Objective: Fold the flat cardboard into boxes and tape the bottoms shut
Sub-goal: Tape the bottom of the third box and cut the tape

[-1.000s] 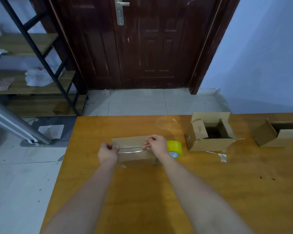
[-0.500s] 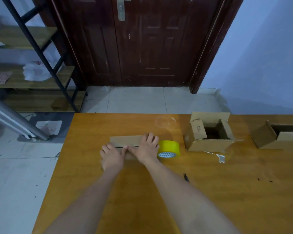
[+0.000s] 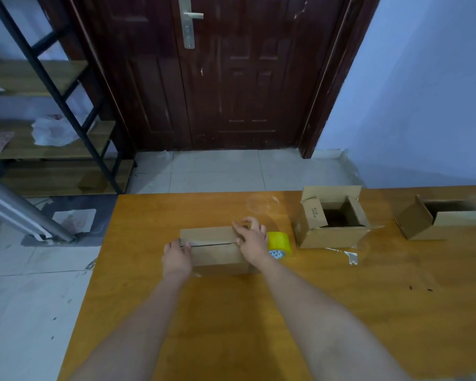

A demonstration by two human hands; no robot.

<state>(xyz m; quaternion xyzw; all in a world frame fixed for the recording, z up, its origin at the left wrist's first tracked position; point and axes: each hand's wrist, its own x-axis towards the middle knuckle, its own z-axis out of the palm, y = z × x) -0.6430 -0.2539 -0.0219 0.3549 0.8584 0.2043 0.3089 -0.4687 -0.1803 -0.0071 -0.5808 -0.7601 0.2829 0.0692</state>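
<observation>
A small brown cardboard box (image 3: 213, 247) sits bottom-up on the orange table (image 3: 231, 312), its two flaps meeting in a dark seam across the top. My left hand (image 3: 176, 257) rests against the box's left end, fingers laid over the seam's edge. My right hand (image 3: 252, 237) lies flat on the right end of the top with fingers spread. A yellow tape roll (image 3: 279, 243) stands just right of the box, partly hidden behind my right wrist.
Two folded boxes stand open side up: one (image 3: 331, 221) right of the tape, another (image 3: 437, 220) near the right edge. A scrap of clear tape (image 3: 346, 254) lies on the table. Beyond are a dark door (image 3: 231, 72) and a shelf rack (image 3: 52, 119).
Both hands were together at the middle of the box top half a second ago. They have slid apart along the seam, left hand to the left end, right hand to the right end.
</observation>
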